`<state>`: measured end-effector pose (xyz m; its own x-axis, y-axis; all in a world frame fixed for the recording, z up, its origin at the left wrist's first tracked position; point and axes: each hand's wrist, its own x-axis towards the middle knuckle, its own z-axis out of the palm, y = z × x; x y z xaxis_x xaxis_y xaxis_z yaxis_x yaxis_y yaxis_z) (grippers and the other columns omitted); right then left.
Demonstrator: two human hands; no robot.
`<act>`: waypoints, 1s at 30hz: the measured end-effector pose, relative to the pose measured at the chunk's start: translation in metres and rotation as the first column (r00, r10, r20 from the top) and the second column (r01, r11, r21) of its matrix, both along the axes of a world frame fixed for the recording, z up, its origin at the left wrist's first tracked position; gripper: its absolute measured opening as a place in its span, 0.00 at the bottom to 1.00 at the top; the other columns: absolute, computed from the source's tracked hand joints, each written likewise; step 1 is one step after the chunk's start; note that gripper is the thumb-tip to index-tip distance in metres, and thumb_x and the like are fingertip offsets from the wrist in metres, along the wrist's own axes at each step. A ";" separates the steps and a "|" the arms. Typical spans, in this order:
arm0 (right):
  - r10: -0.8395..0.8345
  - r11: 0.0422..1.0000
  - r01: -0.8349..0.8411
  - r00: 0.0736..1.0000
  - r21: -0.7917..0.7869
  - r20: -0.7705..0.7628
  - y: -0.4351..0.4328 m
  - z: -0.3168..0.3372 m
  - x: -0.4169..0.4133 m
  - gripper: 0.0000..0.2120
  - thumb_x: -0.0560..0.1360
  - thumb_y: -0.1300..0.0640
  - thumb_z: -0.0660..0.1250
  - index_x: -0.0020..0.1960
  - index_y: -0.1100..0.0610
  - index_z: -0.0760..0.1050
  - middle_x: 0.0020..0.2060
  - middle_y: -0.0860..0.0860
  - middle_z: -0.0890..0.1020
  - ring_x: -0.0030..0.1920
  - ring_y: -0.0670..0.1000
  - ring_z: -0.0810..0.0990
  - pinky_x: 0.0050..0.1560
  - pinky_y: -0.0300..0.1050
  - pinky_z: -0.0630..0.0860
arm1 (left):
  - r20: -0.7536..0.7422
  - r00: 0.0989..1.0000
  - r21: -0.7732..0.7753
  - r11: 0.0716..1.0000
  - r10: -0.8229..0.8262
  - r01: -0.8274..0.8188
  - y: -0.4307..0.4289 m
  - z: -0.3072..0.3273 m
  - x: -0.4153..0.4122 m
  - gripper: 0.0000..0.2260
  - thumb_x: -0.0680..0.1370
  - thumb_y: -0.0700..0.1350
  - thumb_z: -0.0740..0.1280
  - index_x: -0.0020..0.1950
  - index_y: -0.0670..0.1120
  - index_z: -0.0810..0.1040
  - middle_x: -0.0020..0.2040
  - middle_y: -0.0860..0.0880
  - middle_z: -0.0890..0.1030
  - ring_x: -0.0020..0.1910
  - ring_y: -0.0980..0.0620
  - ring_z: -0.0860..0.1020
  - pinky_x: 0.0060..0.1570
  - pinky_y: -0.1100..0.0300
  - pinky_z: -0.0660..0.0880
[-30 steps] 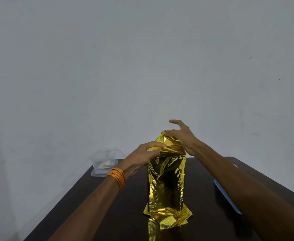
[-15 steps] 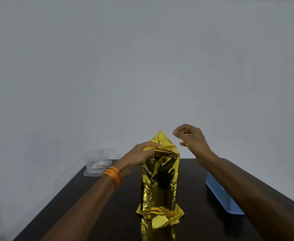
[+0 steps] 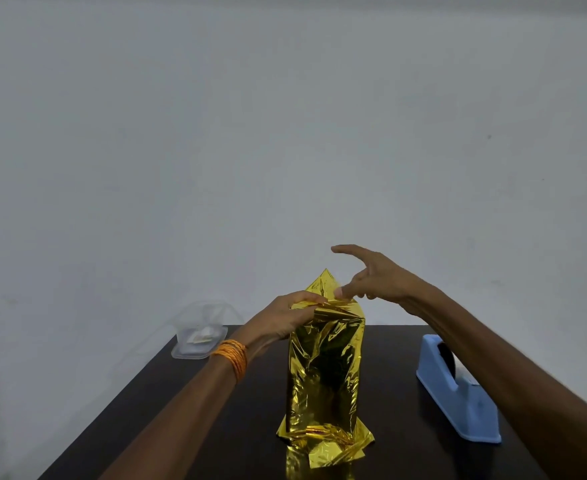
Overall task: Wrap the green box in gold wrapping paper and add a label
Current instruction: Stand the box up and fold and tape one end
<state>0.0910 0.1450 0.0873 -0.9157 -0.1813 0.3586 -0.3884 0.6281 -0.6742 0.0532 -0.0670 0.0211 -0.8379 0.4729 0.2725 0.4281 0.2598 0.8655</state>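
Crinkled gold foil wrapping paper [image 3: 323, 368] stood upright.
Left hand [image 3: 278, 320] pinched its folded top; right hand [image 3: 378, 278] was spread open beside it.

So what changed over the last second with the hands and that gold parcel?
The right hand lifted off the top of the gold-wrapped box, drew back to the right, then returned; its thumb now touches the pointed flap. The left hand kept pinching the folded top edge. The box stayed upright on the table; the tape dispenser and plastic container did not move.
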 end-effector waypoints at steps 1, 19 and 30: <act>0.015 1.000 -0.015 1.000 0.012 0.006 0.000 0.000 -0.002 0.35 0.72 0.57 0.77 0.72 0.40 0.65 0.42 0.54 0.86 0.45 0.50 0.81 0.42 0.41 0.73 | 0.001 1.000 -0.001 1.000 0.002 -0.002 0.000 0.000 0.000 0.16 0.74 0.58 0.70 0.61 0.57 0.80 0.63 0.48 0.78 0.61 0.47 0.77 0.65 0.44 0.74; 0.043 0.991 -0.058 0.991 0.118 0.130 -0.012 -0.007 -0.022 0.34 0.74 0.59 0.74 0.75 0.45 0.63 0.50 0.52 0.78 0.47 0.49 0.78 0.43 0.39 0.73 | -0.028 0.999 -0.040 0.999 0.027 -0.028 0.003 0.003 0.000 0.14 0.78 0.54 0.68 0.62 0.53 0.80 0.67 0.47 0.76 0.63 0.50 0.74 0.62 0.55 0.72; -0.189 0.863 0.120 0.977 0.491 0.094 -0.021 0.007 -0.031 0.41 0.73 0.50 0.75 0.79 0.48 0.57 0.50 0.53 0.83 0.36 0.47 0.78 0.35 0.38 0.72 | -0.039 0.999 -0.044 0.998 0.034 -0.035 0.003 0.002 -0.001 0.13 0.79 0.53 0.68 0.62 0.52 0.81 0.66 0.49 0.76 0.59 0.54 0.75 0.63 0.53 0.73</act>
<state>0.0597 0.1241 0.0944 -0.9792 -0.1510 0.1352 -0.1868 0.9314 -0.3125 0.0520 -0.0640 0.0232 -0.8432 0.4563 0.2842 0.4512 0.3133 0.8356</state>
